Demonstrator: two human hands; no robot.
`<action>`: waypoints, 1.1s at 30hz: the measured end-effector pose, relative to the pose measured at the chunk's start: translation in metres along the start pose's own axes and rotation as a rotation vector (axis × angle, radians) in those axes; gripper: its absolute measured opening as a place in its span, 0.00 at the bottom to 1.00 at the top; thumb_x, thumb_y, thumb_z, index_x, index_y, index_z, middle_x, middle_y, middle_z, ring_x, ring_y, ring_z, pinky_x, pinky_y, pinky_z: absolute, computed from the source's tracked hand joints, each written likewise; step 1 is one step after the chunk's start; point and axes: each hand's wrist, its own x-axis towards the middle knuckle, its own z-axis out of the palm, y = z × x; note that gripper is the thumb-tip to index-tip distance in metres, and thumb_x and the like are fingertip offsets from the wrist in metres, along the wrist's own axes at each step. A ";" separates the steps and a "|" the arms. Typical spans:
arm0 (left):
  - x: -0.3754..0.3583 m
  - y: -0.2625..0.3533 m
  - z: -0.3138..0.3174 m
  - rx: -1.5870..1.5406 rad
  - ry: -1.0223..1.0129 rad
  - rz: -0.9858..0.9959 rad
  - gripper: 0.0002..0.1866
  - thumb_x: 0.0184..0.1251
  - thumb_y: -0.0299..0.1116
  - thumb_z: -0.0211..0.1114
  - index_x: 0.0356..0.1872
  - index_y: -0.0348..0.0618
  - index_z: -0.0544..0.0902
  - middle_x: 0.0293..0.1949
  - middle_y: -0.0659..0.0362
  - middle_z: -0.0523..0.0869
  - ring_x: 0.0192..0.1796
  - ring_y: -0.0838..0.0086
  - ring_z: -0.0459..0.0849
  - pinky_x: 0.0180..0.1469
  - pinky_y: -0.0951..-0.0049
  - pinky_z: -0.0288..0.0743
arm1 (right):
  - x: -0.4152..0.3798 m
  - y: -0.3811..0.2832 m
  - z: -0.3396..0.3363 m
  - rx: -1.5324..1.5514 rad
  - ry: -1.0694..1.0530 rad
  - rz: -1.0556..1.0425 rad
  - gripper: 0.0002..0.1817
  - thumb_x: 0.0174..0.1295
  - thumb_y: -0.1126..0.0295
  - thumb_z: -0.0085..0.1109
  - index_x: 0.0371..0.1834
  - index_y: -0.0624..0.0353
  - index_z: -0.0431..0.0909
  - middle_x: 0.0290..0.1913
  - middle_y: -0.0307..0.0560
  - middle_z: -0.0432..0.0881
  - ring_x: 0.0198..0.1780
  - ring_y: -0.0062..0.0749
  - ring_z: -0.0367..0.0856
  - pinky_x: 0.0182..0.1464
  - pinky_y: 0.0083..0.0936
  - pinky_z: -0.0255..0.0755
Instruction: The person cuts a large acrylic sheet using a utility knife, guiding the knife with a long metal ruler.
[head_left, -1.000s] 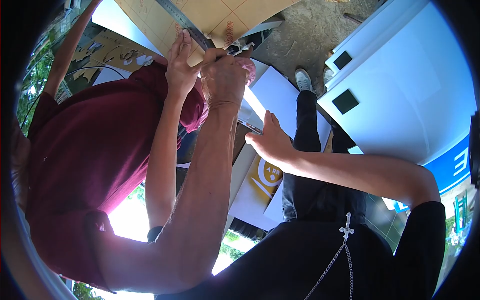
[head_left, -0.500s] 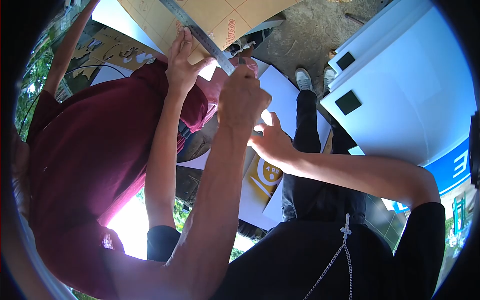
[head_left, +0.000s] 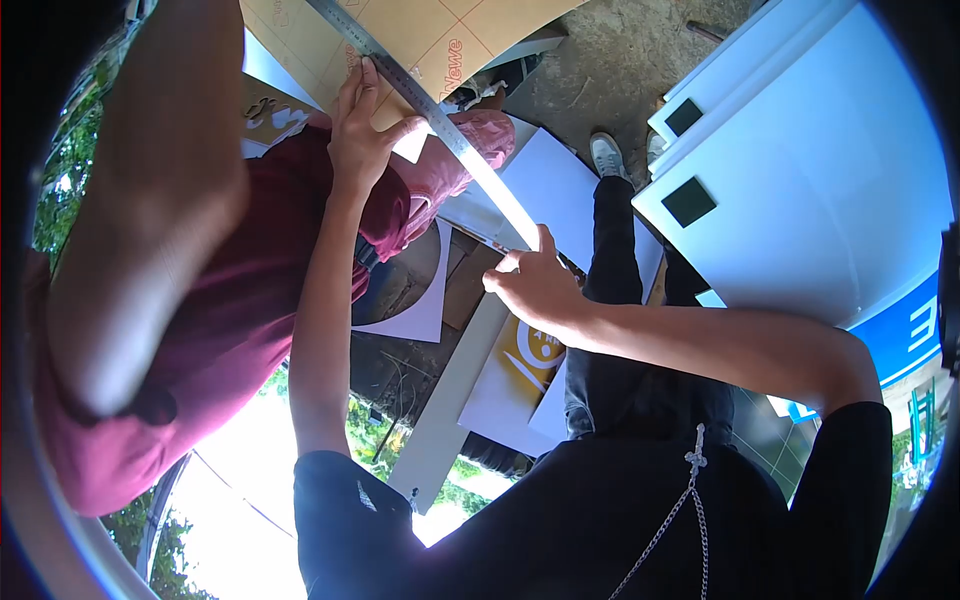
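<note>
A long steel ruler (head_left: pixel 487 182) slants down across a brown paper-covered sheet (head_left: pixel 425 30) printed with red lines and lettering, and its lower end juts past the sheet's edge. My left hand (head_left: pixel 360 140) lies on the sheet beside the ruler, fingers stretched and thumb spread toward the ruler's edge. At the ruler's lower end, my right hand (head_left: pixel 540 290) grips it with bent fingers. A co-worker in a maroon shirt (head_left: pixel 270 210) leans in on the left; their raised arm (head_left: pixel 160 190) is close to the camera, its hand out of view.
White panels (head_left: pixel 800 170) with dark square patches stand at the right. A yellow-and-white printed board (head_left: pixel 510 375) and white sheets (head_left: pixel 570 165) lie below the ruler. A metal chain (head_left: pixel 690 480) hangs over my black shirt. Concrete floor (head_left: pixel 620 70) shows at the top.
The co-worker's hand has left the ruler, and their arm has swung up and left. More of the ruler now shows. Both my hands stay nearly where they were.
</note>
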 end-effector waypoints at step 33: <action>0.000 -0.002 0.000 -0.001 0.016 0.017 0.55 0.43 0.49 0.82 0.74 0.36 0.65 0.71 0.46 0.70 0.70 0.51 0.71 0.67 0.56 0.72 | -0.005 -0.006 -0.001 0.005 -0.005 0.006 0.23 0.61 0.52 0.59 0.49 0.61 0.84 0.77 0.69 0.44 0.62 0.65 0.78 0.69 0.42 0.70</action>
